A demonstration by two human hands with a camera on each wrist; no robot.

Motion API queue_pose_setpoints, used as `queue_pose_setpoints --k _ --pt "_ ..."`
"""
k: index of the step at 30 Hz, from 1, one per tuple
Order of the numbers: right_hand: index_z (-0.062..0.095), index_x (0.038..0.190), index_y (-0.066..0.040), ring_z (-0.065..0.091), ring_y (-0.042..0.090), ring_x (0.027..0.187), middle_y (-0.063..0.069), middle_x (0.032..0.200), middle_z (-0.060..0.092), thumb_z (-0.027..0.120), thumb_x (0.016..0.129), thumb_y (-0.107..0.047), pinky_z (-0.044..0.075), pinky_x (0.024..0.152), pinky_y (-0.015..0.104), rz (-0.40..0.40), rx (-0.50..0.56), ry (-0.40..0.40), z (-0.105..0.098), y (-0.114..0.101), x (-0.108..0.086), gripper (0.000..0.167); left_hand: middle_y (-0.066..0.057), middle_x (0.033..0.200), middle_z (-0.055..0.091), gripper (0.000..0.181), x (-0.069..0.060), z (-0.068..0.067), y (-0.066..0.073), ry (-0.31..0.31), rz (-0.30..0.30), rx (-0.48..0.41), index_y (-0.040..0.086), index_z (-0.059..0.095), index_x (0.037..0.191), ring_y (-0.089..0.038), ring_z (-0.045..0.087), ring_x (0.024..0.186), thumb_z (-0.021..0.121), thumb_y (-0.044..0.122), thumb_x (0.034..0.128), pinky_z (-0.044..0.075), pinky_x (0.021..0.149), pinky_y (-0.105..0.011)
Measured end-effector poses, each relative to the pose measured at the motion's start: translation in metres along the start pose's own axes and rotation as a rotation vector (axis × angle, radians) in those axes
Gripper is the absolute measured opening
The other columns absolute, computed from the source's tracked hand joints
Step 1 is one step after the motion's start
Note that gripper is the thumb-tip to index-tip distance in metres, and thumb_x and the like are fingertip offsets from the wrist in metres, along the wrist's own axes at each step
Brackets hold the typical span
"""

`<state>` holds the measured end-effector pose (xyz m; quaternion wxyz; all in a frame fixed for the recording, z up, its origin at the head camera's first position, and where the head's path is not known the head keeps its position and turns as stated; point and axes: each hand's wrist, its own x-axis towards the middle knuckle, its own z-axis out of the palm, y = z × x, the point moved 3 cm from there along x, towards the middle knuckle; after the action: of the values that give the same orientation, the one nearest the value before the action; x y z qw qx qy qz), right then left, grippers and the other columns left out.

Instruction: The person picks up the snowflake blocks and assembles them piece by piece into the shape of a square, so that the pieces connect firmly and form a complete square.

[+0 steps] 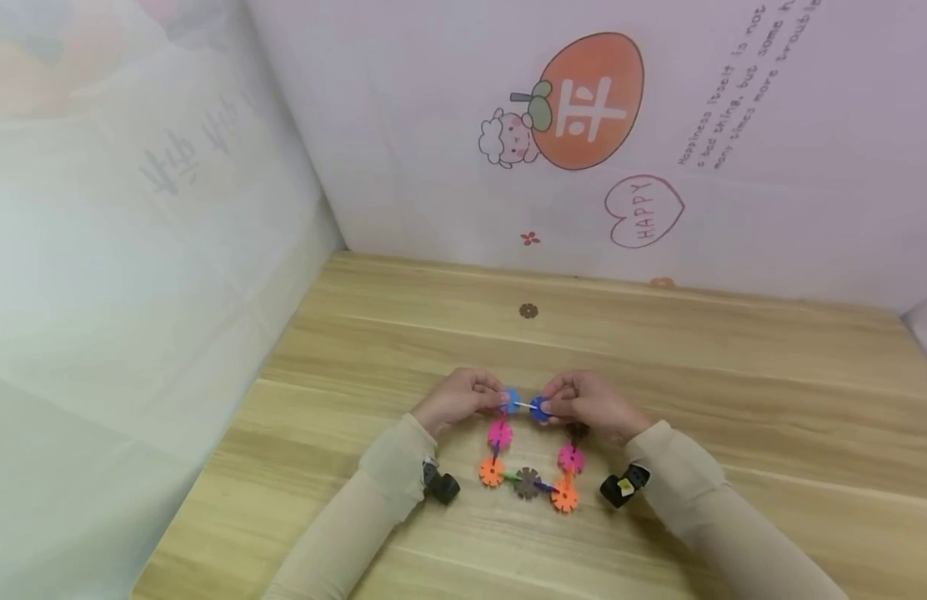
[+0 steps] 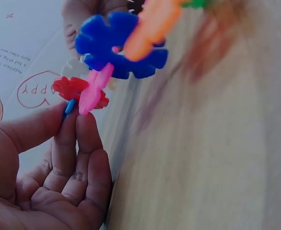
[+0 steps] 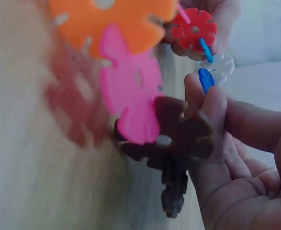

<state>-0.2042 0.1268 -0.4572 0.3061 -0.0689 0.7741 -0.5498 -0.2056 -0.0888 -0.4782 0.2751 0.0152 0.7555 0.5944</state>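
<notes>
A chain of notched plastic snowflake discs hangs between both hands. My left hand point(image 1: 463, 398) pinches a light blue disc point(image 1: 511, 401) between thumb and fingertips. My right hand point(image 1: 594, 404) pinches a dark blue disc point(image 1: 539, 408). Edge-on between these two sits a white disc point(image 3: 221, 68), touching both. A red disc point(image 3: 194, 29) joins the light blue one. Pink discs point(image 1: 499, 434) run down each side, with a brown disc point(image 3: 183, 129) below my right hand. Orange discs point(image 1: 492, 472) mark the near corners, and a grey-brown disc point(image 1: 527, 483) lies between them.
One loose brown disc point(image 1: 528, 311) lies farther back on the wooden table point(image 1: 403, 333). A printed cloth point(image 1: 433, 125) rises behind the table, and a pale cloth point(image 1: 171, 292) hangs at the left. Small black cameras point(image 1: 443, 485) are strapped to both wrists.
</notes>
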Motion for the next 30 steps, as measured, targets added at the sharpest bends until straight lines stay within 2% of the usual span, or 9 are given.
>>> queue_pose_setpoints --k 6,13,17,20,23,27,30 --pt "0.058 0.111 0.008 0.072 0.021 0.084 0.012 0.093 0.074 0.064 0.095 -0.009 0.061 0.075 0.030 -0.008 0.007 -0.021 -0.003 0.001 0.003 0.024 -0.006 0.094 0.073 0.018 0.001 -0.004 0.001 0.000 -0.002 0.021 0.004 0.069 0.105 -0.013 0.067 0.083 0.070 0.016 0.0915 0.056 0.078 -0.027" --pt "0.060 0.120 0.007 0.071 0.020 0.096 0.013 0.106 0.072 0.058 0.100 -0.022 0.059 0.086 0.032 -0.019 -0.004 -0.052 -0.019 0.004 0.006 0.035 -0.007 0.097 0.074 0.020 0.003 -0.005 0.000 -0.038 0.005 -0.011 0.004 0.067 0.108 -0.013 0.068 0.085 0.068 0.017 0.0933 0.057 0.082 -0.029" --pt "0.063 0.120 0.000 0.067 0.021 0.100 0.011 0.110 0.071 0.060 0.099 -0.030 0.057 0.089 0.032 -0.014 -0.134 0.039 -0.034 0.008 0.010 0.037 -0.008 0.097 0.074 0.021 0.003 -0.005 -0.002 -0.050 0.010 -0.035 0.002 0.066 0.108 -0.013 0.069 0.085 0.068 0.017 0.0932 0.058 0.084 -0.030" --pt "0.066 0.117 -0.004 0.066 0.021 0.098 0.012 0.109 0.071 0.064 0.096 -0.029 0.056 0.083 0.031 -0.034 -0.259 0.152 -0.045 0.009 0.018 0.032 -0.008 0.098 0.074 0.021 0.004 -0.005 -0.002 -0.050 0.004 -0.046 0.002 0.066 0.109 -0.013 0.069 0.085 0.068 0.016 0.0928 0.058 0.085 -0.030" --pt "0.065 0.118 -0.002 0.065 0.028 0.102 0.017 0.113 0.070 0.065 0.096 -0.024 0.056 0.087 0.039 -0.071 -0.332 0.234 -0.052 0.007 0.029 0.032 -0.008 0.098 0.074 0.021 0.005 -0.005 -0.002 -0.042 -0.003 -0.049 0.003 0.067 0.109 -0.013 0.069 0.085 0.068 0.015 0.0923 0.058 0.085 -0.030" --pt "0.060 0.125 0.002 0.062 0.036 0.112 0.021 0.120 0.067 0.065 0.095 -0.020 0.050 0.100 0.050 -0.110 -0.389 0.278 -0.056 0.000 0.043 0.037 -0.007 0.097 0.074 0.020 0.004 -0.005 -0.002 -0.026 -0.003 -0.049 0.004 0.067 0.109 -0.013 0.068 0.085 0.068 0.016 0.0925 0.058 0.084 -0.029" --pt "0.057 0.128 0.004 0.061 0.038 0.115 0.023 0.123 0.065 0.065 0.095 -0.019 0.049 0.102 0.051 -0.135 -0.418 0.289 -0.058 -0.006 0.054 0.041 -0.006 0.095 0.074 0.020 0.003 -0.005 -0.003 -0.019 -0.006 -0.068 0.004 0.067 0.107 -0.013 0.068 0.084 0.068 0.017 0.0926 0.058 0.083 -0.030"
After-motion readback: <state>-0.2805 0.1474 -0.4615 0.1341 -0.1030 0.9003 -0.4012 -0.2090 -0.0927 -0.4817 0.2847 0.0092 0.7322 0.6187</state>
